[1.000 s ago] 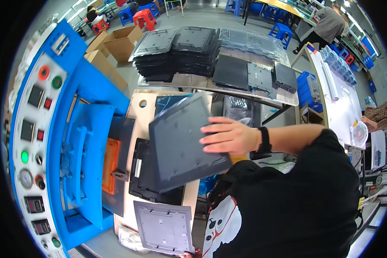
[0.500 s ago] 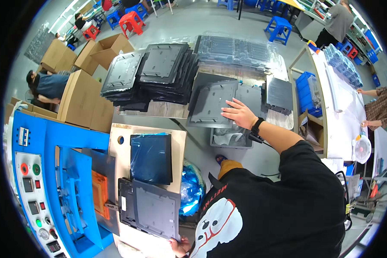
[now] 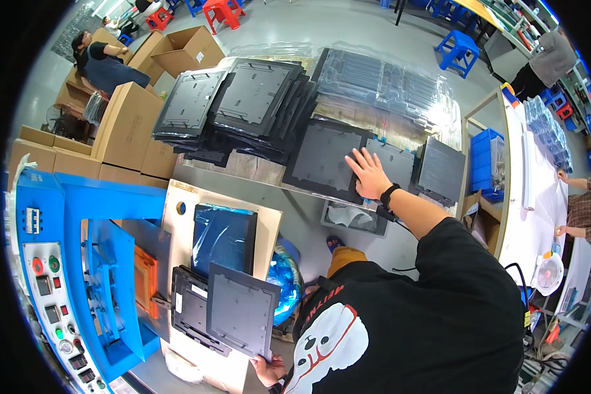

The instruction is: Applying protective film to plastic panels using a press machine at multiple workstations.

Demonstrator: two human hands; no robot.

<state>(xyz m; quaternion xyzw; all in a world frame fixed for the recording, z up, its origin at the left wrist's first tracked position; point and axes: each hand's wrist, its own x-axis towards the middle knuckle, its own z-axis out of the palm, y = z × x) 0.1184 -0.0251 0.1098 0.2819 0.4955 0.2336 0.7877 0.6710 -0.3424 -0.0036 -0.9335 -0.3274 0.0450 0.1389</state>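
Observation:
My left hand [image 3: 269, 371] grips the lower corner of a thin dark-grey panel [image 3: 243, 308]. This panel partly covers a black frame-like panel [image 3: 194, 305] on the light wooden board [image 3: 226, 371]. Farther up, my right hand [image 3: 372, 177] lies with spread fingers across the right edge of a black flat panel [image 3: 325, 157] on the table. Beside that hand, a grey panel [image 3: 391, 161] shows to the right. A dark sheet with glossy blue film [image 3: 223, 240] rests on the board above the panel in my left hand.
Stacks of black panels [image 3: 256, 95] and clear plastic trays [image 3: 381, 82] stand on the far table. A blue machine [image 3: 105, 197] with a control panel borders the board at left. Below the table edge is a grey bin [image 3: 354, 220]. Cardboard boxes [image 3: 125, 131] and co-workers are farther off.
The black panel under my right hand has come down flatter onto the table. The panel in my left hand has shifted right, uncovering more of the black frame-like panel. The whole view has shifted.

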